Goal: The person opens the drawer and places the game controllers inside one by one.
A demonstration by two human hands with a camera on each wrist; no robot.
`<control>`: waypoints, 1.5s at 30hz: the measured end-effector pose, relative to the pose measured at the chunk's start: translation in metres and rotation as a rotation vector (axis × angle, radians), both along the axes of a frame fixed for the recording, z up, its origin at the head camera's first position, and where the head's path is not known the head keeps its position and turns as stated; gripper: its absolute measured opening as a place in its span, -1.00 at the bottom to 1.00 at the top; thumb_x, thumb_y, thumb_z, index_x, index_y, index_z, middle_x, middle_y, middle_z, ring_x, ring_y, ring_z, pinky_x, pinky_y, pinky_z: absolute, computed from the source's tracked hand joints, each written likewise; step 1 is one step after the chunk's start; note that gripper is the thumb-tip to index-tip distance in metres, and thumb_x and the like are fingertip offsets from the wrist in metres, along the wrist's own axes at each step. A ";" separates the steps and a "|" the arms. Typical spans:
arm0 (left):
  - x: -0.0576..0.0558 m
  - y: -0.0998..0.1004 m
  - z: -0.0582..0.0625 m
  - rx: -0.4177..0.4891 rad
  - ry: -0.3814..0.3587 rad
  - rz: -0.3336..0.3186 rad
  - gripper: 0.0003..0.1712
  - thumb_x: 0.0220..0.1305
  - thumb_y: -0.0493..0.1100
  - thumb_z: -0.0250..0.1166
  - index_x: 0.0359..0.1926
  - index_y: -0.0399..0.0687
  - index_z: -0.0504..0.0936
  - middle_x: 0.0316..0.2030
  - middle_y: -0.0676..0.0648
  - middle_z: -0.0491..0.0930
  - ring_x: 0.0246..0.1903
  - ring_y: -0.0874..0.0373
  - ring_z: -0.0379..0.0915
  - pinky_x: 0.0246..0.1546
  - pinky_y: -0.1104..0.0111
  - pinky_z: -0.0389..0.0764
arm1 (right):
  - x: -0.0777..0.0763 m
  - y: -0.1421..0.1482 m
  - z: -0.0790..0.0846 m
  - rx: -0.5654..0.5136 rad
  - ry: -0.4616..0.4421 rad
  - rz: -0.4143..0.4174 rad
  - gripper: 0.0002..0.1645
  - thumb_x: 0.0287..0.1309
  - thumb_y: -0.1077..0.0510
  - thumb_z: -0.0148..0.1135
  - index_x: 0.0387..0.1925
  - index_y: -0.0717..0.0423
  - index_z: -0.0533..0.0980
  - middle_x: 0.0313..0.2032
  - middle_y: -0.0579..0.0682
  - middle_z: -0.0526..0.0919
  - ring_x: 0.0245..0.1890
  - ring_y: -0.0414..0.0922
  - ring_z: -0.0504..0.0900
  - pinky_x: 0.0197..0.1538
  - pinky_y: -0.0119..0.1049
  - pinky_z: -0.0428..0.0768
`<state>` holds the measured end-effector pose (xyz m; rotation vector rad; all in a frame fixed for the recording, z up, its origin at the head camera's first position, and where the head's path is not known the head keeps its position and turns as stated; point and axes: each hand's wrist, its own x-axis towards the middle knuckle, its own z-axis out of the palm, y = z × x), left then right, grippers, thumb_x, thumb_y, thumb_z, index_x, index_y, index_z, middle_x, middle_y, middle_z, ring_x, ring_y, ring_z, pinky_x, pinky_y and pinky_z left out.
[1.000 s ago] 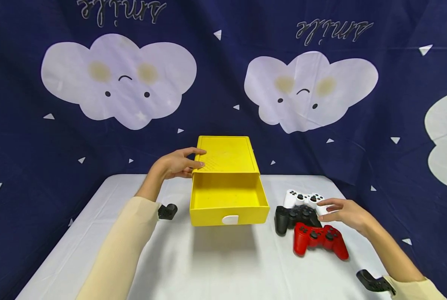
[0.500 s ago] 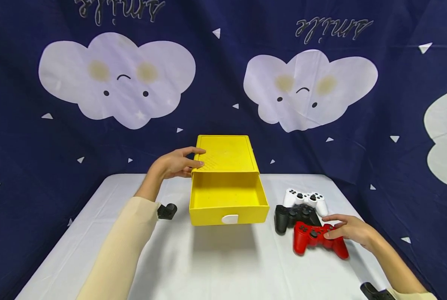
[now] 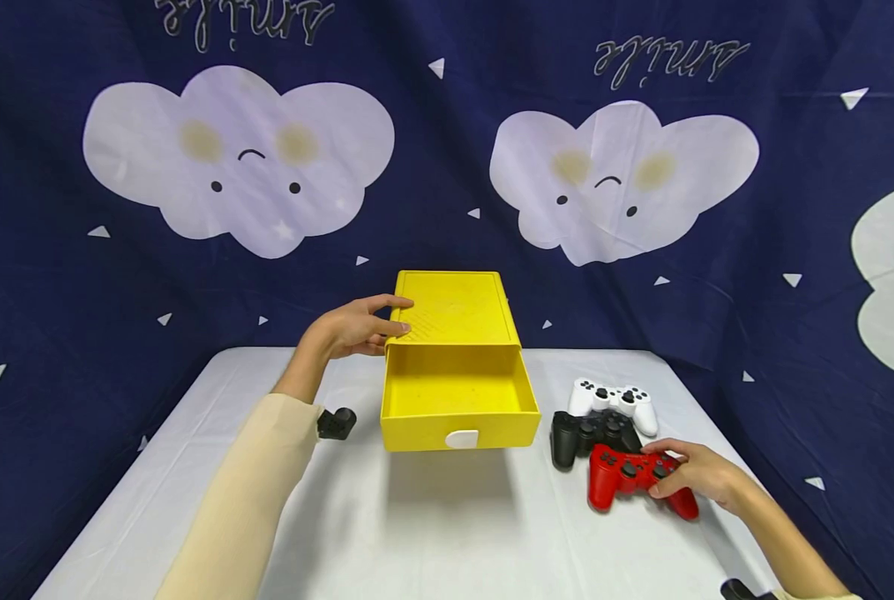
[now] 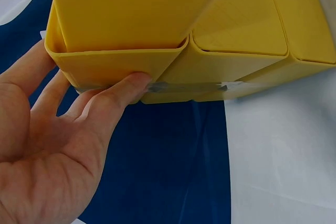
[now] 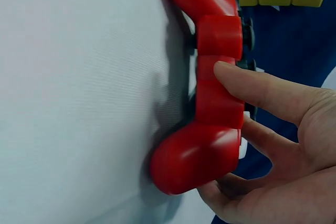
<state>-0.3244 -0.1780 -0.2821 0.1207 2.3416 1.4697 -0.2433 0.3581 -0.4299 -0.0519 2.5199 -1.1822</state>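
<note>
In the head view, a yellow drawer box (image 3: 454, 308) stands mid-table with its top drawer (image 3: 457, 432) pulled out. My left hand (image 3: 357, 327) grips the box's left side, thumb and index finger over the top edge; the left wrist view shows thumb and fingers against its yellow wall (image 4: 121, 64). My right hand (image 3: 705, 475) holds a red game controller (image 3: 615, 479) at its right part. In the right wrist view the thumb presses the controller's near edge and the other fingers reach round its far side, partly hidden.
A black game controller (image 3: 565, 437) lies behind the red one, with a white game controller (image 3: 585, 396) beyond it. The white-covered table (image 3: 447, 542) ends at a dark blue cloud-print curtain (image 3: 439, 183). The left wrist view shows several yellow drawer units stacked together.
My right hand has come down from above the white controller to the red one and now pinches it. The left hand stays on the box, and the drawer has not moved.
</note>
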 end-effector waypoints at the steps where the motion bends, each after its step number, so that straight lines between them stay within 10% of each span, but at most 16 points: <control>1: 0.000 0.000 0.000 -0.001 0.000 0.001 -0.27 0.40 -0.08 0.35 0.51 0.25 0.30 0.25 -0.13 0.36 -0.26 0.10 0.39 -0.12 0.36 0.59 | 0.000 -0.001 -0.001 0.005 0.004 -0.011 -0.17 -0.10 0.29 0.51 0.26 0.37 0.40 -0.12 0.16 0.67 -0.23 -0.05 0.62 -0.12 -0.22 0.49; 12: 0.000 0.000 -0.001 0.047 -0.008 -0.005 -0.28 0.41 -0.11 0.33 0.51 0.24 0.30 -0.05 -0.10 0.43 -0.47 0.16 0.26 -0.17 0.35 0.52 | 0.003 -0.002 -0.005 0.036 0.059 -0.070 -0.28 -0.13 0.25 0.55 0.13 0.34 0.49 -0.30 0.06 0.69 -0.34 -0.07 0.63 -0.20 -0.23 0.49; 18: 0.000 -0.003 -0.001 0.008 0.000 0.003 -0.26 0.39 -0.06 0.35 0.52 0.25 0.29 0.31 -0.14 0.33 -0.24 0.10 0.41 0.01 0.28 0.61 | 0.003 -0.004 0.000 0.072 0.079 -0.066 -0.29 -0.15 0.19 0.57 0.11 0.29 0.54 -0.29 0.05 0.70 -0.33 -0.08 0.63 -0.20 -0.24 0.50; 29: 0.000 -0.001 -0.001 0.013 -0.002 0.003 -0.25 0.40 -0.05 0.35 0.53 0.25 0.28 0.41 -0.14 0.27 -0.15 0.07 0.44 0.19 0.16 0.59 | 0.005 -0.004 0.047 0.125 0.099 -0.056 -0.24 -0.05 0.04 0.56 0.18 0.26 0.52 -0.25 0.07 0.70 -0.29 -0.07 0.66 -0.21 -0.21 0.53; 45: -0.002 -0.002 -0.003 0.016 0.002 -0.028 -0.26 0.41 -0.05 0.33 0.53 0.25 0.27 0.17 -0.15 0.38 -0.43 0.16 0.32 -0.08 0.33 0.59 | -0.010 -0.037 0.116 0.160 0.234 -0.077 -0.13 0.07 -0.12 0.50 0.31 0.23 0.44 -0.09 0.23 0.69 -0.21 -0.01 0.66 -0.22 -0.23 0.55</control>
